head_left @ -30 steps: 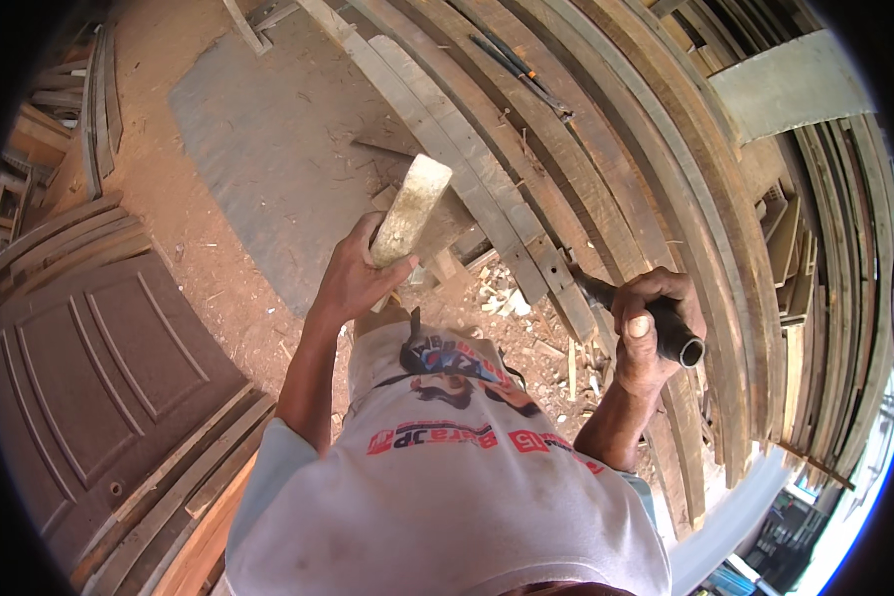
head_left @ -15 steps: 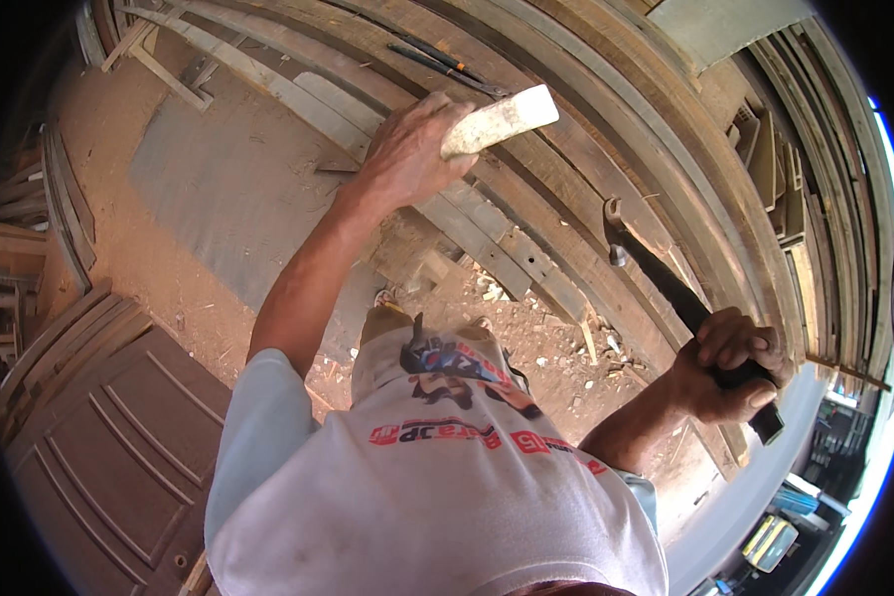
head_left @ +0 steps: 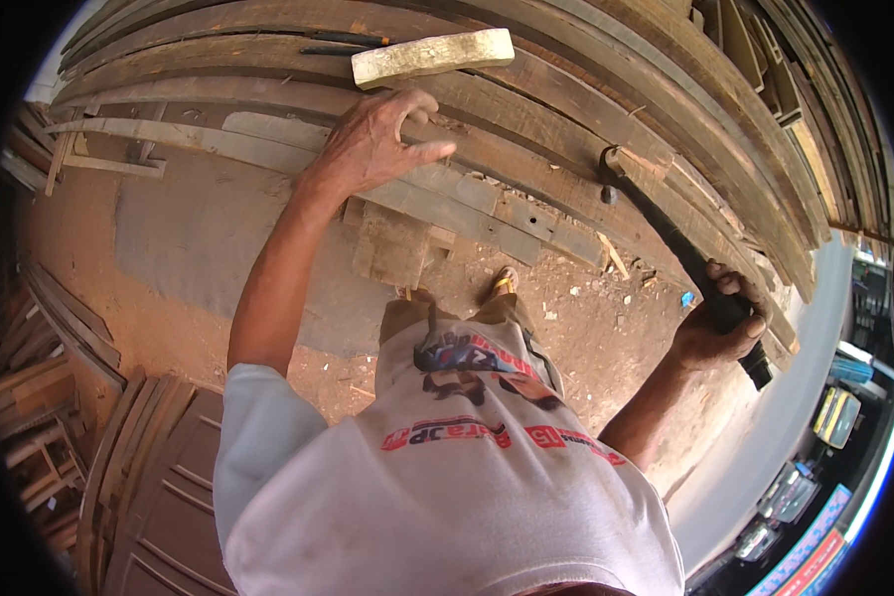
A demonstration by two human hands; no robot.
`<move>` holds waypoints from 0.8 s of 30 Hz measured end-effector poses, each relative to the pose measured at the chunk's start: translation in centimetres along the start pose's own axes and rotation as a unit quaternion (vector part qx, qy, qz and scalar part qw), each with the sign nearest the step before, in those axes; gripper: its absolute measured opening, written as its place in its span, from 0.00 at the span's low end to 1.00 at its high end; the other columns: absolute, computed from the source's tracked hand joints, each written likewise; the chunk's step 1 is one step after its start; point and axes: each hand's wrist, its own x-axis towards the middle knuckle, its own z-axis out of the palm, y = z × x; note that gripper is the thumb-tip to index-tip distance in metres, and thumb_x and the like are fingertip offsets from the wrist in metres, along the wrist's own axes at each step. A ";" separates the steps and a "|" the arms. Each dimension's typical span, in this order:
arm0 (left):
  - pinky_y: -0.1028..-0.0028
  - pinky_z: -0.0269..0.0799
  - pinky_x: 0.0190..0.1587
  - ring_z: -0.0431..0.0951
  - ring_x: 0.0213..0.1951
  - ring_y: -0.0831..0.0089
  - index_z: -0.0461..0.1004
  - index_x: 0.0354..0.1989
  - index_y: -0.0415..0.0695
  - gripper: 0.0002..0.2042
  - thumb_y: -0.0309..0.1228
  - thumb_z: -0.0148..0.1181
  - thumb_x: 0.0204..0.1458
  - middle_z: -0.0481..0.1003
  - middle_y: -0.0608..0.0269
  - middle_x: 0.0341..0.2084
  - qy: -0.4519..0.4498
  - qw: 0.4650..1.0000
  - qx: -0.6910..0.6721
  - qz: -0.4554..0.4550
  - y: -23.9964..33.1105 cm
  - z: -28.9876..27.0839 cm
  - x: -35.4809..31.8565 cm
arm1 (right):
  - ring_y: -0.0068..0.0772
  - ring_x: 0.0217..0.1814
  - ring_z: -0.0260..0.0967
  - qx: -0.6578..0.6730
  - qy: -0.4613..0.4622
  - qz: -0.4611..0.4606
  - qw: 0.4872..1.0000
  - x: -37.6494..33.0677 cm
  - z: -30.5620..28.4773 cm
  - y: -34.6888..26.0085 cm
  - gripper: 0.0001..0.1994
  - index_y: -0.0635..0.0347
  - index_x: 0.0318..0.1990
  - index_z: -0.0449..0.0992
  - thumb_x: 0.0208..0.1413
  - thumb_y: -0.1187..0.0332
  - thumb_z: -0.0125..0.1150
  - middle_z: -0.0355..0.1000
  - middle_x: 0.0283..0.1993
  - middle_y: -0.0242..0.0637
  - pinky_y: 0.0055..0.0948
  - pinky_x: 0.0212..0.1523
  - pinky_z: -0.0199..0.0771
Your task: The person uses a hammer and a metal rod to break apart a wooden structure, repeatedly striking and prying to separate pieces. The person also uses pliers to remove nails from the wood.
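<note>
A pale, rough wooden block rests across the stacked planks at the far side. Just below it is my left hand, empty, with the thumb apart from loosely curled fingers. My right hand is wrapped round the dark handle of a claw hammer. The hammer's head points up and to the left, over the planks. Partly hidden behind the block is a black-handled tool with an orange mark.
Long weathered planks run across the far side. Wood chips litter the dirt floor. A brown panelled door and leaning boards stand at lower left. Scrap wood is piled at far left. Vehicles stand at right.
My left hand has let go of the wooden block and drawn back toward me; the block now lies on the planks. The right hand still grips the hammer. The view has turned.
</note>
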 end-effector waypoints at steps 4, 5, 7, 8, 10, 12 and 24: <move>0.54 0.59 0.71 0.67 0.67 0.50 0.72 0.62 0.43 0.48 0.58 0.82 0.32 0.74 0.49 0.60 -0.053 0.976 0.203 0.064 -3.8 1.6 -1.9 | 0.53 0.51 0.78 -0.004 0.041 0.043 0.998 -1.7 -2.4 0.1 0.28 0.64 0.53 0.76 0.69 0.43 0.52 0.78 0.43 0.49 0.57 0.61 0.75; 0.54 0.58 0.71 0.67 0.67 0.50 0.72 0.62 0.43 0.50 0.57 0.83 0.29 0.74 0.49 0.60 -0.050 0.974 0.209 0.076 -4.5 2.0 -1.9 | 0.53 0.52 0.78 0.001 0.041 0.050 0.998 -2.0 -2.3 0.1 0.28 0.64 0.54 0.76 0.69 0.43 0.52 0.78 0.44 0.49 0.58 0.62 0.74; 0.54 0.56 0.73 0.66 0.68 0.50 0.71 0.63 0.44 0.53 0.57 0.84 0.25 0.73 0.49 0.61 -0.042 0.966 0.235 0.096 -4.8 2.5 -2.1 | 0.55 0.54 0.78 -0.002 0.045 0.063 0.997 -2.6 -2.1 0.0 0.29 0.64 0.54 0.76 0.68 0.42 0.53 0.78 0.45 0.50 0.59 0.64 0.73; 0.53 0.55 0.73 0.65 0.68 0.50 0.70 0.63 0.44 0.54 0.57 0.84 0.24 0.72 0.49 0.62 -0.038 0.961 0.255 0.102 -4.8 2.8 -2.3 | 0.55 0.55 0.77 -0.011 0.047 0.072 0.996 -3.0 -2.2 0.1 0.30 0.64 0.54 0.76 0.67 0.41 0.54 0.78 0.45 0.50 0.59 0.64 0.73; 0.52 0.52 0.75 0.64 0.69 0.50 0.68 0.65 0.44 0.56 0.58 0.84 0.23 0.71 0.50 0.63 -0.022 0.955 0.280 0.098 -4.7 3.1 -2.8 | 0.56 0.55 0.77 -0.020 0.027 0.069 0.997 -3.1 -2.2 0.2 0.31 0.64 0.54 0.75 0.67 0.39 0.53 0.78 0.46 0.50 0.61 0.65 0.72; 0.51 0.51 0.76 0.63 0.70 0.50 0.65 0.68 0.44 0.60 0.60 0.84 0.21 0.69 0.51 0.66 -0.002 0.952 0.295 0.084 -4.9 3.8 -3.8 | 0.57 0.55 0.77 -0.025 -0.012 0.047 0.999 -3.5 -2.4 0.3 0.32 0.65 0.55 0.75 0.68 0.39 0.49 0.77 0.48 0.50 0.63 0.66 0.71; 0.47 0.56 0.69 0.66 0.67 0.56 0.65 0.61 0.49 0.49 0.61 0.78 0.31 0.68 0.60 0.63 0.244 0.912 0.291 0.155 -5.7 8.6 -9.5 | 0.32 0.29 0.75 -0.184 -0.187 0.272 0.926 -1.3 0.3 -6.5 0.54 0.71 0.57 0.75 0.47 0.20 0.59 0.76 0.37 0.41 0.31 0.35 0.75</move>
